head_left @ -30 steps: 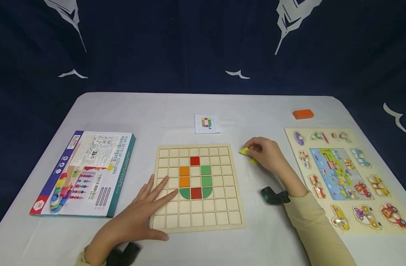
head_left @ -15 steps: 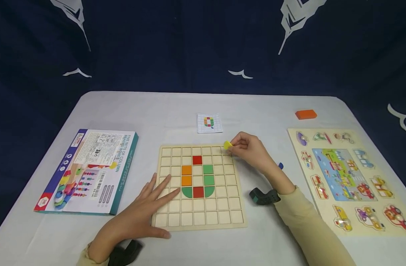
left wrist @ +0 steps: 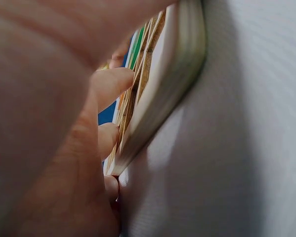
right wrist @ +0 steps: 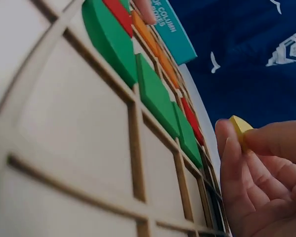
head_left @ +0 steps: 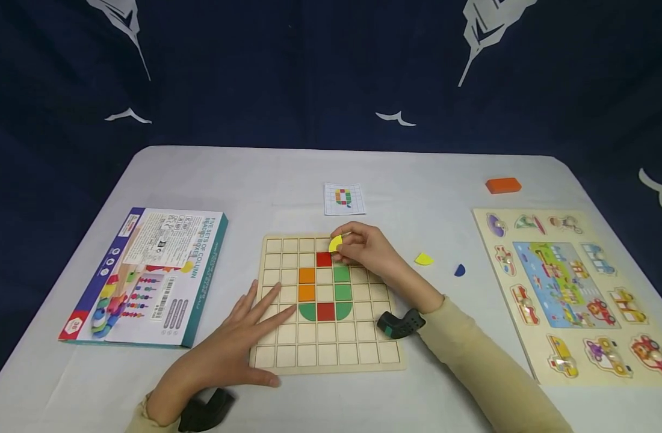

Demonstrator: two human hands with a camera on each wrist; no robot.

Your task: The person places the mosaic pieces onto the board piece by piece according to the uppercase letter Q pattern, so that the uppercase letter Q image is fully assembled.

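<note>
pinching yellow piece, right hand; left hand splayed over board; box: "five sets of column"

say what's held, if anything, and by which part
The right hand pinches a yellow quarter-circle tile by its right side in the head view; the left hand holds nothing, spread partly over the wooden grid board.

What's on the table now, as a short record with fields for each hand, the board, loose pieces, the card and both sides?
Left hand: fingers spread, touching the grid board at its left side
Right hand: pinches a yellow piece
Board pieces: two red squares, two orange squares, two green squares, two rounded green pieces
Loose pieces: second yellow piece, blue piece
Card: beyond the board, printed with a coloured pattern
Left side: box
Right side: picture puzzle, orange block
</note>
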